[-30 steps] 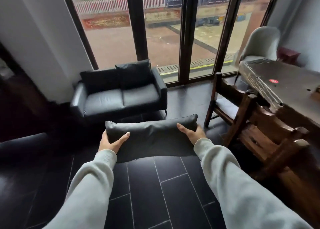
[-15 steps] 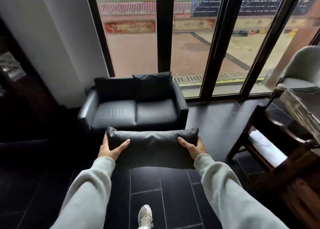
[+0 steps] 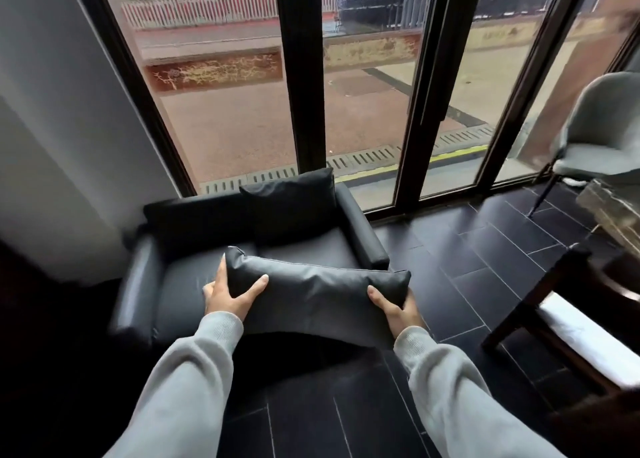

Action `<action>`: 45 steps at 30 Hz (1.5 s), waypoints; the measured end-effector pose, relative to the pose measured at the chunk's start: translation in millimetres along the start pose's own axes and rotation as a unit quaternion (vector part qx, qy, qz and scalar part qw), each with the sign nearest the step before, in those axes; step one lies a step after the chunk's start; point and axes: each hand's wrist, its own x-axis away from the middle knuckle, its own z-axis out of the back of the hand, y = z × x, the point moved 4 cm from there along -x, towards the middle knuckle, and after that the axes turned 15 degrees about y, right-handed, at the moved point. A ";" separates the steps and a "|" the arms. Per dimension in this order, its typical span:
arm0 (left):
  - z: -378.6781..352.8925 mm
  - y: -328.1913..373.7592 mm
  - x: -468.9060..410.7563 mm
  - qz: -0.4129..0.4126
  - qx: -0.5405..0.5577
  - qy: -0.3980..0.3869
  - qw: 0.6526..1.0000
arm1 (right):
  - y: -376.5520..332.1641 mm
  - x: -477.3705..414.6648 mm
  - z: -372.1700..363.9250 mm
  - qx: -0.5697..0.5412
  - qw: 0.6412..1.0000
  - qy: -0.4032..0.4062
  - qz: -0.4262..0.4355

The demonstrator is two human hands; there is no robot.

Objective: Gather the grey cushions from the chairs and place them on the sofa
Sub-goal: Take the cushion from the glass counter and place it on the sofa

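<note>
1. The grey cushion [image 3: 317, 296] is carried flat between both hands, in the air just in front of the sofa [image 3: 242, 246], its far edge over the near edge of the seat.
2. The left hand [image 3: 228, 296] clamps the left end, thumb on top and fingers underneath; the right hand [image 3: 398, 310] pinches the right end the same way. Holding it by the two ends probably keeps the soft cushion from sagging or folding.
3. It is held long side toward the seat, likely so it can be set straight down on the sofa.
4. Another dark cushion [image 3: 291, 201] leans upright against the backrest on the right; the left seat is bare.
5. No brand, label or writing is readable anywhere.
</note>
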 end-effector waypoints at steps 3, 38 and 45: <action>-39.9 17.8 -53.8 -0.003 -0.006 -0.005 1.000 | -6.6 -48.0 -36.0 -0.006 1.000 0.013 -0.006; -679.0 -8.8 -532.7 -0.047 -0.104 -0.403 0.908 | 174.2 -486.4 -320.5 -0.118 0.883 0.344 -0.295; -739.4 -53.5 -562.5 -0.070 -0.114 -0.421 0.897 | 216.7 -529.3 -349.6 -0.083 0.870 0.388 -0.293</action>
